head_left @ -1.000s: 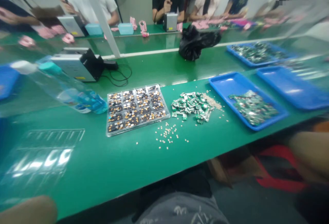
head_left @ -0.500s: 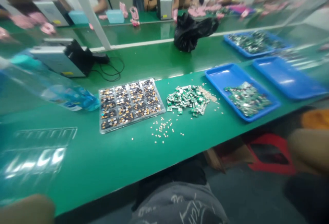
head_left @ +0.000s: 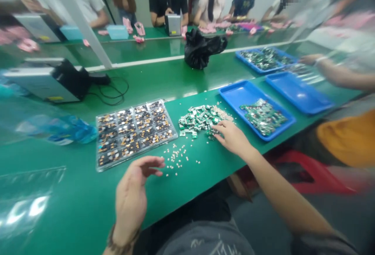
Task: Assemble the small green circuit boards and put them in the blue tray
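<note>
Tray [head_left: 134,134] sits full of parts; green pile [head_left: 202,120] remains unsorted. Right hand [head_left: 233,138] touches pile, grip unclear; left hand [head_left: 131,196] hovers open, empty.

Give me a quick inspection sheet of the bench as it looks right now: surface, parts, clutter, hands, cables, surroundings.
Surface: green bench, glossy, with glare patches at left.
Job's things: pile of small green boards; clear compartment tray filled with dark parts; loose beige bits scattered in front.
Clutter: near blue tray holding more boards; second blue tray; black bag; blurred water bottle.
Hands: right hand fingertips on the pile's edge; left hand open, palm up, empty, near the beige bits.
Cables: black cable coiled beside a grey machine.
Surroundings: other people at the far bench; a co-worker's arm at right.
</note>
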`<state>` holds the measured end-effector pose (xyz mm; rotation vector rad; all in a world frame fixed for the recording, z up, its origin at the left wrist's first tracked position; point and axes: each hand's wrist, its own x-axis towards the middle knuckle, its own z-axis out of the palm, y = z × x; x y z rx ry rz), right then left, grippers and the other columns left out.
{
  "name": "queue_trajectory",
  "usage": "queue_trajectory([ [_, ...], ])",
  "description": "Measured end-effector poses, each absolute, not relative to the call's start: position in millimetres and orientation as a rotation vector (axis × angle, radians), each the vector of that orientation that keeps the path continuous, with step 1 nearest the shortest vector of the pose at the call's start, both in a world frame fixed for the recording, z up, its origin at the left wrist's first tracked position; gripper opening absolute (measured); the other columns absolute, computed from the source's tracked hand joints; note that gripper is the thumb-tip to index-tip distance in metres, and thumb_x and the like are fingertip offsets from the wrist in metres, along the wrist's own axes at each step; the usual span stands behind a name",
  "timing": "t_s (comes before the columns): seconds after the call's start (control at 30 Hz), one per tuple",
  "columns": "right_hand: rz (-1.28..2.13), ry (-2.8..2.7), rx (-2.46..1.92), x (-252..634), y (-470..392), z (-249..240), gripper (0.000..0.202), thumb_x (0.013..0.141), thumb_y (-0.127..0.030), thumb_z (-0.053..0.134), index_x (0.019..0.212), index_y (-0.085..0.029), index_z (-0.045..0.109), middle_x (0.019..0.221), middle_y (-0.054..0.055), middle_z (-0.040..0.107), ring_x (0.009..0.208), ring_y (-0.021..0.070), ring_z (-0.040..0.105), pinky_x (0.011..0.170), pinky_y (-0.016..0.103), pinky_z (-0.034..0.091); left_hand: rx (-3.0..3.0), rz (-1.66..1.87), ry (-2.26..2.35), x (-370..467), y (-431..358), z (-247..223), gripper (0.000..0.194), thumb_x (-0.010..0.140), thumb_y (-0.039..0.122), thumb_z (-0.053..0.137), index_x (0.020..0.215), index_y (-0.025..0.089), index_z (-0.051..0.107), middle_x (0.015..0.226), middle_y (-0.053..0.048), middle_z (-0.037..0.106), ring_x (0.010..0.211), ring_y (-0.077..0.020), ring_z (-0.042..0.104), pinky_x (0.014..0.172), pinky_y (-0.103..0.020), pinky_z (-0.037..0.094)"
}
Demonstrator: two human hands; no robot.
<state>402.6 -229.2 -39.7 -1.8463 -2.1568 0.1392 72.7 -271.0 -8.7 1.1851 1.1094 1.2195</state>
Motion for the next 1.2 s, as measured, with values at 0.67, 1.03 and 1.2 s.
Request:
queue_trajectory([
  [0.67,0.605,-2.164,-1.097,287.7,-240.5,-10.0,0.028,0.083,-0.016,0.062,0.111,-0.022,0.062,0.137,0.011,0.046,0.13,0.0255,0.042,0.106,0.044,0.041,0.888,0.809,0.81,112.6,-211.4,-42.6,0.04,0.086,0.035,0.064,0.12,0.016,0.056,0.109,-0.011,0.066,0.089,-0.018,0.065,0.068,-0.024,0.054],
  [1.03,0.846,-1.829,-1.323,267.4,-234.5,-31.7,0.01,0.086,-0.026,0.063,0.094,-0.022,0.067,0.086,0.002,0.065,0.069,0.0135,0.058,0.063,0.026,0.046,0.688,0.956,0.862,93.4,-214.6,-49.5,0.045,0.076,0.031,0.076,0.115,0.016,0.06,0.108,-0.009,0.066,0.084,-0.0167,0.066,0.069,-0.028,0.059],
  [1.2,0.741,-1.911,-1.367,254.8,-232.3,-35.6,0.01,0.087,-0.02,0.056,0.084,-0.02,0.066,0.079,0.002,0.064,0.073,0.0158,0.058,0.068,0.028,0.045,0.74,0.943,0.915,92.7,-214.3,-54.5,0.045,0.075,0.035,0.075,0.113,0.014,0.065,0.102,-0.009,0.069,0.085,-0.0188,0.066,0.071,-0.03,0.059],
])
